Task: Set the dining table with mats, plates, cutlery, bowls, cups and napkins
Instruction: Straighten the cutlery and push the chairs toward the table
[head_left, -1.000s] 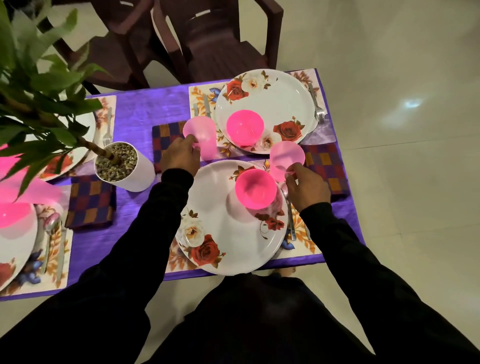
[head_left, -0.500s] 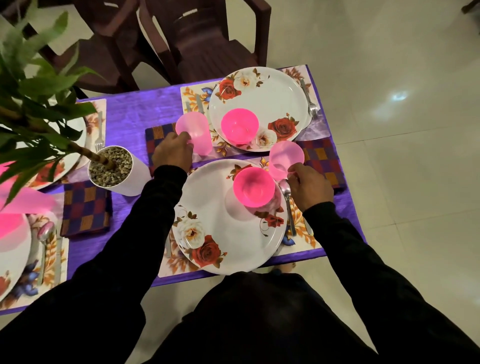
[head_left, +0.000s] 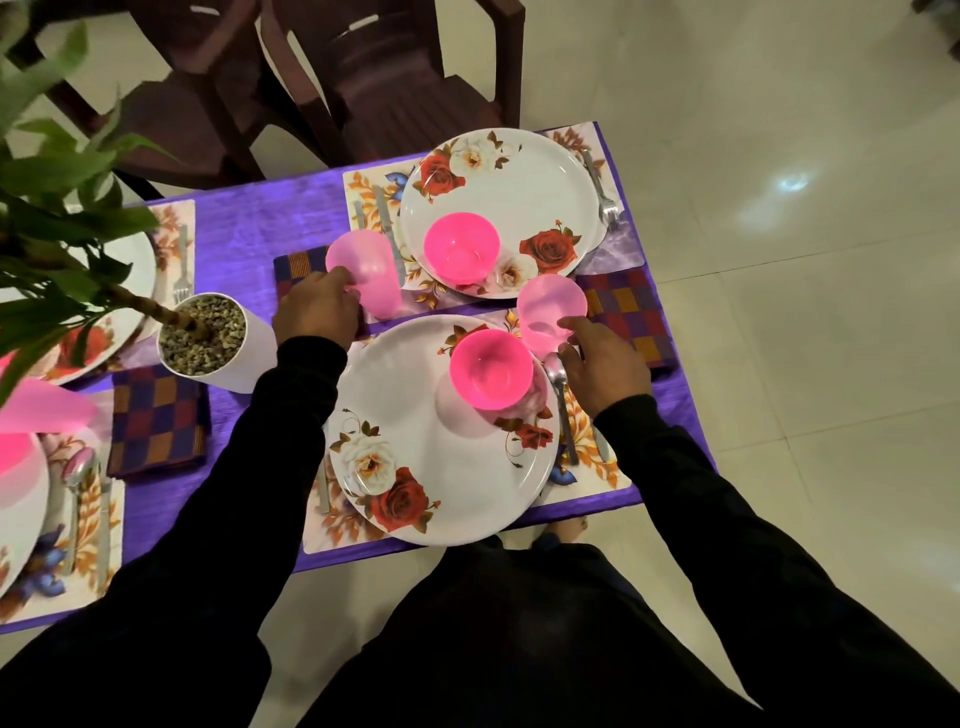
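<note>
at the right end of the table: two places were set, one on the near edge and one on the far edge.
left hand (head_left: 317, 312): it held the left cup (head_left: 370, 278) with curled fingers; the cup stood just beside the far plate (head_left: 524, 192).
right hand (head_left: 605, 366): fingers were loose and only touched the side of the right cup (head_left: 551, 312); it did not grip it.
right cup: it stood between the near plate (head_left: 415, 441) and a checked napkin (head_left: 626, 312), close to the right edge.
bowls: a pink bowl (head_left: 491, 369) sat on the near plate, another bowl (head_left: 461, 248) on the far plate.
spoon (head_left: 560, 395): it lay just beside the right hand.
what could go wrong: i think the light cups could tip over if a hand pulled away fast or a sleeve bumped one.
also: the right cup could knock the pink bowl because they stood so close.
</note>
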